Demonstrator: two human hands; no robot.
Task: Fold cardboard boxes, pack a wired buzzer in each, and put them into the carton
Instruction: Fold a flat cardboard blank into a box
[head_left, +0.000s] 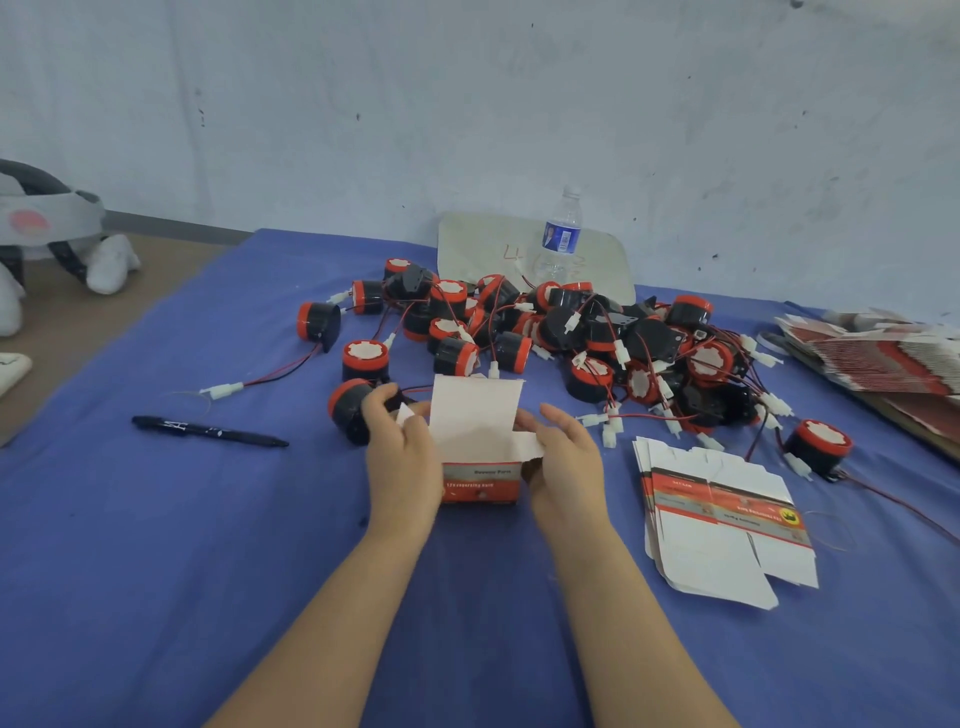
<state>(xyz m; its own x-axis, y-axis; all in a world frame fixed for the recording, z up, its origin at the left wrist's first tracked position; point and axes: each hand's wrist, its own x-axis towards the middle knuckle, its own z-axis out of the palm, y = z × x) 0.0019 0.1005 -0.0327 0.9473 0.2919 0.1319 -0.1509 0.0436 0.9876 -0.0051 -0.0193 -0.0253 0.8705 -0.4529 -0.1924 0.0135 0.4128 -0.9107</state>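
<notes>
A small red-and-white cardboard box (480, 483) stands on the blue cloth with its top lid flap raised. My left hand (402, 457) grips its left side, fingers curled at the left flap. My right hand (563, 462) holds the right side, thumb on the right flap. A black-and-red wired buzzer (348, 410) lies just left of my left hand. A big heap of wired buzzers (571, 332) lies behind the box. A stack of flat unfolded boxes (722, 525) lies to the right.
A black marker (208, 430) lies at the left. A water bottle (561, 234) stands on a white board (467, 244) by the wall. More flat boxes (883, 353) are piled at the far right. A lone buzzer (821, 447) sits right. A headset (47, 228) lies far left.
</notes>
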